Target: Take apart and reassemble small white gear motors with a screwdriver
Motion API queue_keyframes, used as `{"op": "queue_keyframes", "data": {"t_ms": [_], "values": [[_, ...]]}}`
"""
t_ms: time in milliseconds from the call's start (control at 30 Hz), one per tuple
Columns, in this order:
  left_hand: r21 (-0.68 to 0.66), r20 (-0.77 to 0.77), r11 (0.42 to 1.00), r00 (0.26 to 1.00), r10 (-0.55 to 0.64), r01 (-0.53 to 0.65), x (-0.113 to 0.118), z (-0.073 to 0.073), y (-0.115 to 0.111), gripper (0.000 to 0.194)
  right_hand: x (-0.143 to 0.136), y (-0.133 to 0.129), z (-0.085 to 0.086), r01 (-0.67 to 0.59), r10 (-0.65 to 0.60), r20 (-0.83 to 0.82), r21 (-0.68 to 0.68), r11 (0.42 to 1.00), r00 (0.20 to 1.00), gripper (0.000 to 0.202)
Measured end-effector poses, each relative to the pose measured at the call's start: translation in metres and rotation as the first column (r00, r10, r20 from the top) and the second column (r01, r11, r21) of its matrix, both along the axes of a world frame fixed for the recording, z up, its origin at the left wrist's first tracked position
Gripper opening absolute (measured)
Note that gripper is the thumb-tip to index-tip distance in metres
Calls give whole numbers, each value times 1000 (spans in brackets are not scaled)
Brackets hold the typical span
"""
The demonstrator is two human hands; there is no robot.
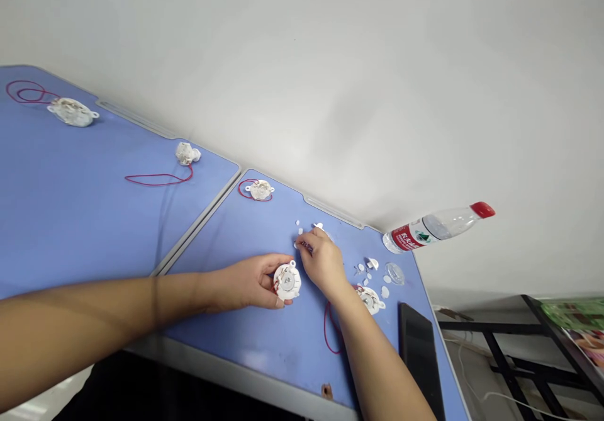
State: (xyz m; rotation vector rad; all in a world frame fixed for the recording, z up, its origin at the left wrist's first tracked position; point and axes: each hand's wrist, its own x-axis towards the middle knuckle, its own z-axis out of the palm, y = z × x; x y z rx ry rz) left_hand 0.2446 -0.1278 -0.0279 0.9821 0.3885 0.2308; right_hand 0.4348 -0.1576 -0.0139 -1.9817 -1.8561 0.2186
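Observation:
My left hand (252,282) grips a round white plastic housing (287,280) by its edge, with the face turned up. A silvery disc sits in the middle of it, small ears stick out at its rim, and a bit of red wire shows beside my fingers. Beyond it, my right hand (325,263) reaches down to the tabletop with thumb and fingers pinched together; what is between them is too small to make out. Tiny white pieces (301,231) lie by those fingertips. A white part (319,225) is half hidden behind that hand.
Another round housing (370,300) with red wire lies partly behind my right forearm. White bits (385,292), a clear cap (395,274), a water bottle (436,227) and a black phone-like slab (419,352) are at right. Wired units (260,189) lie along the back of the blue table (94,219).

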Motion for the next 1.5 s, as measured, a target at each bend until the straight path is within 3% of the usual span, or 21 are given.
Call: {"op": "queue_keyframes", "data": {"t_ms": [167,333,600,867,1200,1500], "values": [[51,26,999,1000,0,-1,0,6,1,51,-7,-27,33,-160,171,-285,64,985,943,15],[44,36,998,998,47,-48,-1,6,2,46,-14,-47,57,-310,290,-325,-11,951,900,18],[27,-87,993,989,119,-117,0,8,8,80,-12,-44,57,-339,311,-369,-11,941,876,15],[72,-103,992,989,106,-99,-2,15,7,60,-16,-41,54,-334,287,-433,-34,942,854,14],[-24,-16,996,996,89,-90,-1,16,5,44,-10,-34,45,-314,130,-641,-183,932,757,14],[19,-83,996,993,88,-87,-2,19,6,49,-9,-34,46,-324,88,-734,-187,927,674,18]]}}
